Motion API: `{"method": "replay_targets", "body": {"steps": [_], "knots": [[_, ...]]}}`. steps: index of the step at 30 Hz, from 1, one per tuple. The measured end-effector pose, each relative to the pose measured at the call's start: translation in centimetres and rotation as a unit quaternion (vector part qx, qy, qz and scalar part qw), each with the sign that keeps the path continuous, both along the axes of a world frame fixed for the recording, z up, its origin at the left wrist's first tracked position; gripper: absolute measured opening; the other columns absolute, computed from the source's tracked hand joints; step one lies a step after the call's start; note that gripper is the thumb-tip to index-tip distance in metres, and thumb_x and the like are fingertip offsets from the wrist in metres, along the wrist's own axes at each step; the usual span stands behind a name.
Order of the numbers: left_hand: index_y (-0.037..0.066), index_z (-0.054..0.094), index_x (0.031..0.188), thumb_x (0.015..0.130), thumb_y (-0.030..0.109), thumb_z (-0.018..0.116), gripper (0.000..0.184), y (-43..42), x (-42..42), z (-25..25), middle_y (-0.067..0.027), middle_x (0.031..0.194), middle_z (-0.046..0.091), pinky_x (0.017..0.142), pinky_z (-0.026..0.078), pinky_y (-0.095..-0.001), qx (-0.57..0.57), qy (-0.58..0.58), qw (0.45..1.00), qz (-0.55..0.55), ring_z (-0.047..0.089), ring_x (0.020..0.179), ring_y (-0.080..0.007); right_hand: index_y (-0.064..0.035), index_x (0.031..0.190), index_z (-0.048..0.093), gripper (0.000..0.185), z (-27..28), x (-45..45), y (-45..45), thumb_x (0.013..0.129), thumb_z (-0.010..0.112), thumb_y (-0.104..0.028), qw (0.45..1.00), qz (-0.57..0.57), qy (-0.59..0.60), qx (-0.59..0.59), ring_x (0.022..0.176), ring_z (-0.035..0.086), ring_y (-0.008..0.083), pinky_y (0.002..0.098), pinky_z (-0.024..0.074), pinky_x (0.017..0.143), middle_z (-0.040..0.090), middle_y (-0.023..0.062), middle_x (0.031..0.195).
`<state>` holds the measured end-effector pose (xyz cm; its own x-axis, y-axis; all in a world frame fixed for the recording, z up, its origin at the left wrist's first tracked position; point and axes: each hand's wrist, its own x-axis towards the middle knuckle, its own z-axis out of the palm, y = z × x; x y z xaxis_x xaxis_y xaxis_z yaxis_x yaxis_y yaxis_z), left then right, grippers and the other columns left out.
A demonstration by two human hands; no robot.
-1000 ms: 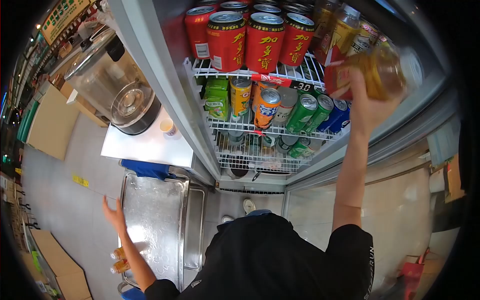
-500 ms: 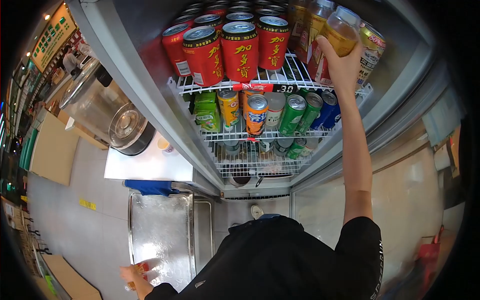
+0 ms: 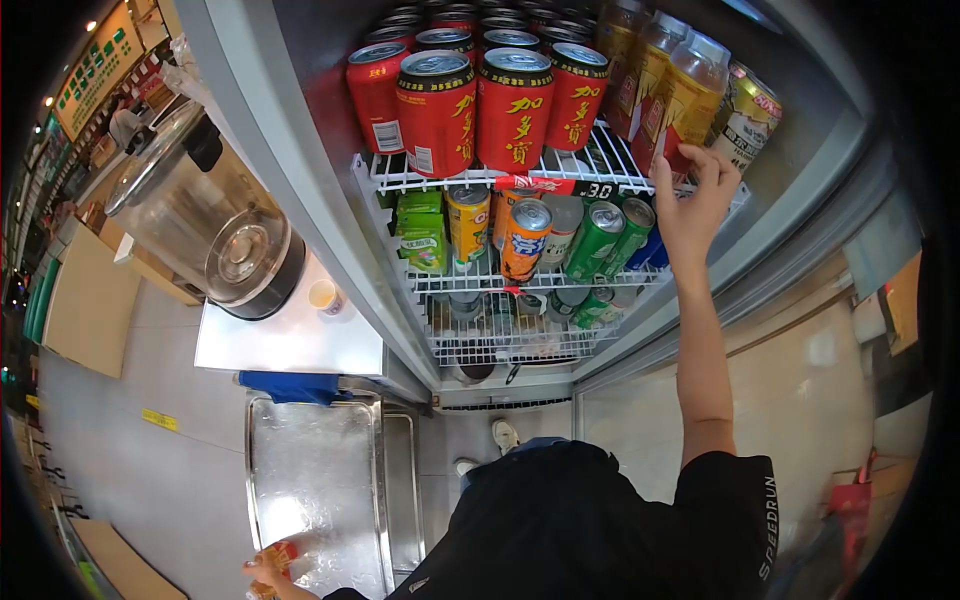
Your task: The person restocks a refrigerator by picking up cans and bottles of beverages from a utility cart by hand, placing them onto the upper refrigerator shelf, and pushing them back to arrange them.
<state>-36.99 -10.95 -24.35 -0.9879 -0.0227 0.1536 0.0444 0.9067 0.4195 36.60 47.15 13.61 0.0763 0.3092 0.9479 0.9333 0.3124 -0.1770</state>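
Note:
My right hand is at the upper fridge shelf, thumb and fingers apart at the base of a clear-capped drink bottle with a yellow and red label. The fingertips seem to touch its lower front; the hand is not wrapped round it. A similar bottle stands to its left, and a pale can to its right. Low at the left, my left hand is closed round a red and yellow drink bottle above a metal tray; part of the bottle is hidden by the fingers.
Red cans fill the upper shelf's left side. Mixed cans and green cartons stand on the wire shelf below. A clear dispenser and a cup sit on a white counter. A metal tray lies beneath.
My right hand has let go of the bottle's upper part and dropped to its base; the bottle now stands in line on the shelf. My left hand still holds its bottle. The view has shifted slightly.

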Motion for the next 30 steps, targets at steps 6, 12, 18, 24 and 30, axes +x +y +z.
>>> {"method": "replay_targets", "body": {"steps": [6, 12, 18, 24, 30], "knots": [[0.003, 0.04, 0.127, 0.082, 0.034, 0.066, 0.061, 0.9, 3.8, -0.1, -0.0291, 0.104, 0.06, 0.081, 0.048, -0.0515, -0.003, 0.074, 0.997, -0.038, 0.062, 0.092, -0.0457, -0.0024, 0.083, 0.059, 0.022, 2.1, 1.3, 0.9, 0.082, 0.076, -0.017, 0.981, 0.129, 0.075, -0.128, 0.066, 0.057, 0.0199, 0.0333, 0.0473, 0.063, 0.055, 0.0088, 0.078], [0.002, 0.046, 0.128, 0.077, 0.026, 0.072, 0.062, 4.2, 10.6, 5.0, -0.0277, 0.119, 0.059, 0.088, 0.046, -0.0473, -0.003, 0.013, 0.988, -0.152, 0.058, 0.102, -0.0467, -0.0019, 0.078, 0.058, 0.026, 4.6, 2.4, 0.9, 0.08, 0.076, -0.021, 0.964, 0.098, 0.034, -0.245, 0.061, 0.054, 0.0218, 0.0351, 0.0437, 0.057, 0.053, 0.0086, 0.069], [0.0, 0.051, 0.124, 0.073, 0.014, 0.078, 0.06, 13.2, 21.0, 16.7, -0.0175, 0.111, 0.061, 0.092, 0.046, -0.0366, 0.146, 0.035, 0.939, -0.31, 0.058, 0.101, -0.0273, -0.0023, 0.075, 0.059, 0.026, 5.5, 2.2, 1.1, 0.079, 0.077, -0.02, 0.962, 0.086, 0.031, -0.259, 0.059, 0.055, 0.0235, 0.0361, 0.0449, 0.057, 0.055, 0.0095, 0.067], [0.002, 0.042, 0.129, 0.068, 0.024, 0.085, 0.077, 24.7, 31.0, 28.3, -0.0248, 0.113, 0.06, 0.089, 0.051, -0.0429, 0.307, 0.046, 0.793, -0.525, 0.062, 0.1, -0.0362, -0.0028, 0.08, 0.056, 0.027, 3.9, 2.5, 1.4, 0.079, 0.078, -0.019, 0.968, 0.132, 0.064, -0.204, 0.061, 0.059, 0.0233, 0.0349, 0.0475, 0.058, 0.055, 0.0092, 0.068], [0.007, 0.039, 0.131, 0.056, 0.02, 0.09, 0.092, 37.4, 40.9, 38.6, -0.0275, 0.115, 0.059, 0.087, 0.053, -0.0461, 0.493, 0.053, 0.469, -0.731, 0.064, 0.101, -0.0374, -0.0045, 0.091, 0.051, 0.035, 3.3, 2.6, 1.4, 0.078, 0.08, -0.019, 0.96, 0.128, 0.141, -0.205, 0.063, 0.059, 0.0229, 0.035, 0.0486, 0.059, 0.057, 0.0084, 0.072]]}}
